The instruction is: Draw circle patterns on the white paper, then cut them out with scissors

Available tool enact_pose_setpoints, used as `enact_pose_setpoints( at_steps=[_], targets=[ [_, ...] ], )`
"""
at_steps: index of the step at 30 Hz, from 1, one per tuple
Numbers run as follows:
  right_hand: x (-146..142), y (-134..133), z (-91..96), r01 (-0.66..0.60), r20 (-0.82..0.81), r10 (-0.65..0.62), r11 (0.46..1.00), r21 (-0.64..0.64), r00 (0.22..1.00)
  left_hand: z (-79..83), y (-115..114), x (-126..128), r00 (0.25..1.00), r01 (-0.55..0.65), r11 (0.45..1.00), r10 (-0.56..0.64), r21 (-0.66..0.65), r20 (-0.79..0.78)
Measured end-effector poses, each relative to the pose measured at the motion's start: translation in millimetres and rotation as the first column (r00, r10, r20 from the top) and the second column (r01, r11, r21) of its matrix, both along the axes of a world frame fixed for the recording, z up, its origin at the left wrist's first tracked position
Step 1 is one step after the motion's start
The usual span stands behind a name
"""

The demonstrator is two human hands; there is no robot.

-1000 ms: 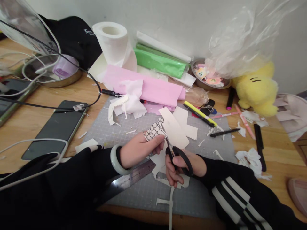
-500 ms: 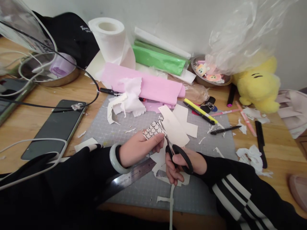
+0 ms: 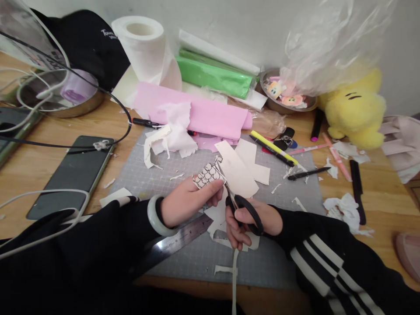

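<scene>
Between the thumb and fingers of my left hand [image 3: 193, 199] is a small piece of white paper [image 3: 207, 176] with a black scale-like pattern. My right hand [image 3: 244, 221] grips a pair of scissors [image 3: 252, 213] by its black handles. The scissor blades reach up to the right edge of the patterned paper, close to my left fingertips. Behind and beneath the hands lie cut white card pieces [image 3: 239, 168] on a grey cutting mat [image 3: 272, 262]. A metal ruler [image 3: 187, 234] lies partly under my left forearm.
Folded pink paper [image 3: 197, 111], a paper roll [image 3: 141, 48] and a green packet [image 3: 213, 76] stand behind. A phone [image 3: 70, 175] and cables are at left. Markers [image 3: 272, 148], crumpled paper scraps [image 3: 343, 210] and a yellow plush toy [image 3: 354, 111] are at right.
The view has shifted slightly. Both hands keep nearly the same pose, and the scissor blades still meet the edge of the patterned paper.
</scene>
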State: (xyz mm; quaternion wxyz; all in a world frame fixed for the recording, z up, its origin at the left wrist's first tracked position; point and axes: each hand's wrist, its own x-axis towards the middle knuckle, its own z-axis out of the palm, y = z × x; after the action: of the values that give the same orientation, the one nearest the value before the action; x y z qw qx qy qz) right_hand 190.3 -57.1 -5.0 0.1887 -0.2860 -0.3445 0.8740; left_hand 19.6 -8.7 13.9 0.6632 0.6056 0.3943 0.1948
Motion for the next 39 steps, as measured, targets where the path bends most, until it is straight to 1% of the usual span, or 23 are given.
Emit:
enact_pose_setpoints(
  at_steps=[12,18,25,32,39],
  targets=[
    [-0.1,-1.4,-3.3,0.017,-0.032,-0.019,0.998,-0.065,0.999,-1.1,-0.4,-0.8,0.999,0.002,1.0,-0.001,-0.016,0.032],
    [0.1,-1.1,-2.8,0.027,-0.039,-0.03,0.997,-0.072,0.999,-3.4,-0.4,-0.7,0.999,-0.003,1.0,0.004,-0.018,0.04],
    [-0.1,-0.9,-1.5,0.018,-0.054,-0.021,0.998,-0.06,0.998,-1.8,-0.2,-0.3,1.0,0.002,1.0,-0.001,-0.02,0.024],
    [-0.3,-0.9,-1.0,0.014,-0.01,-0.014,1.0,-0.028,1.0,-0.7,-0.1,0.4,1.0,0.004,1.0,-0.003,-0.027,0.025],
    [-0.7,0.1,0.2,0.009,0.002,-0.009,1.0,-0.022,1.0,-2.1,0.2,-0.1,1.0,0.011,1.0,-0.011,-0.008,0.028]
  ],
)
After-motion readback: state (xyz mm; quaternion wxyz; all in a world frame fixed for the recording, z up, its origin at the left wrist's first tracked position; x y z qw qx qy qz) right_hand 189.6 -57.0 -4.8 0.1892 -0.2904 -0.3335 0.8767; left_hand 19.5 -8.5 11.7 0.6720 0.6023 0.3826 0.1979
